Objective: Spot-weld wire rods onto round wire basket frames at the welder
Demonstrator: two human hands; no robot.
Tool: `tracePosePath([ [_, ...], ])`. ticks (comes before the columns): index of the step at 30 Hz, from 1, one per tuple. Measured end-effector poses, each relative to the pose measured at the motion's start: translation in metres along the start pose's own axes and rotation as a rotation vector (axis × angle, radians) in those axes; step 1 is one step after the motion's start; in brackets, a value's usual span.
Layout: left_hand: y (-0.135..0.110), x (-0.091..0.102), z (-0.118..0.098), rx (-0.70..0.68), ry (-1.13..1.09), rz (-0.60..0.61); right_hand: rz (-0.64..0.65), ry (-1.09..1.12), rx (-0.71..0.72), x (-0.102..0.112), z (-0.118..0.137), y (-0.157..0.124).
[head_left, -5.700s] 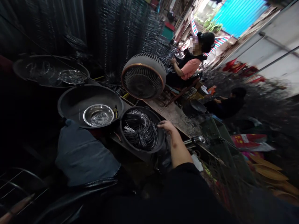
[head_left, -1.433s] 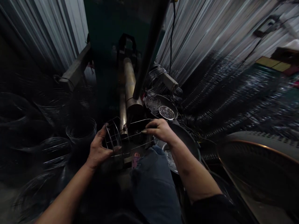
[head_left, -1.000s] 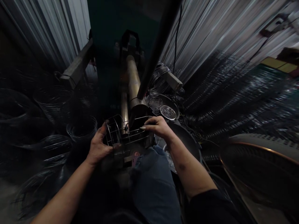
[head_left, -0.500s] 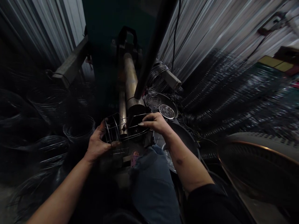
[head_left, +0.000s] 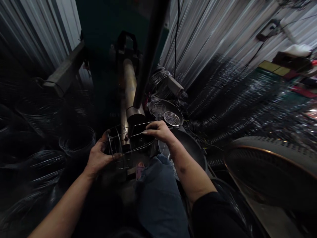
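A cylindrical frame of thin metal wire, like a small wire basket [head_left: 119,138], lies sideways between my hands, around the lower end of a machine. My left hand [head_left: 100,153] grips its ringed left end, thumb below and fingers above. My right hand [head_left: 159,131] pinches the wires at the other end between thumb and fingers. Just behind the frame are two brass-coloured metal cylinders, a thick one [head_left: 130,84] and a thinner one [head_left: 124,124]. A dark slanting rod [head_left: 148,56] comes down against the thick cylinder. The contact point inside the frame is too dark to make out.
Right of the machine are a round tray [head_left: 180,114] holding a small dish [head_left: 171,118], and a coil of wire [head_left: 158,79]. A large fan [head_left: 269,175] stands at the right. Stacked wire frames [head_left: 76,138] line the left. Corrugated metal walls [head_left: 210,29] rise behind.
The whole view has shifted, so everything appears a little further left. Both hands keep their hold on the wire basket, which looks much the same against the machine.
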State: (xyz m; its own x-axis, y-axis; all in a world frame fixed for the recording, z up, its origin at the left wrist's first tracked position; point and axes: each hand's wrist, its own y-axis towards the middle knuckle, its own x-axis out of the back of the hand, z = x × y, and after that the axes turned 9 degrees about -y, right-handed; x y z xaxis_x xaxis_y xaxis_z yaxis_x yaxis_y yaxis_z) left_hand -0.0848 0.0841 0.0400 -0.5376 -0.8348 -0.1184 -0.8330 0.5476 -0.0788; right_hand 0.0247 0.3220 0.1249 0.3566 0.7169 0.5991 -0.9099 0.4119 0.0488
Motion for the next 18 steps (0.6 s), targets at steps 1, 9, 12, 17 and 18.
tracePosePath([
  [1, 0.000, 0.001, 0.000, -0.008, 0.008, 0.000, -0.029, 0.014, 0.016, 0.001, -0.004, -0.002],
  [9, 0.002, 0.003, 0.003, -0.026, 0.029, -0.036, -0.373, 0.080, 0.057, -0.006, -0.020, -0.011],
  [12, 0.001, 0.003, -0.004, -0.031, 0.095, -0.052, -0.384, 0.093, 0.084, -0.010, -0.021, -0.010],
  [17, 0.001, 0.003, -0.006, -0.036, 0.112, -0.035, -0.361, 0.090, 0.070, -0.008, -0.020, -0.011],
  [18, 0.000, 0.003, -0.005, -0.039, 0.101, -0.021, -0.358, 0.084, 0.061, -0.007, -0.020, -0.011],
])
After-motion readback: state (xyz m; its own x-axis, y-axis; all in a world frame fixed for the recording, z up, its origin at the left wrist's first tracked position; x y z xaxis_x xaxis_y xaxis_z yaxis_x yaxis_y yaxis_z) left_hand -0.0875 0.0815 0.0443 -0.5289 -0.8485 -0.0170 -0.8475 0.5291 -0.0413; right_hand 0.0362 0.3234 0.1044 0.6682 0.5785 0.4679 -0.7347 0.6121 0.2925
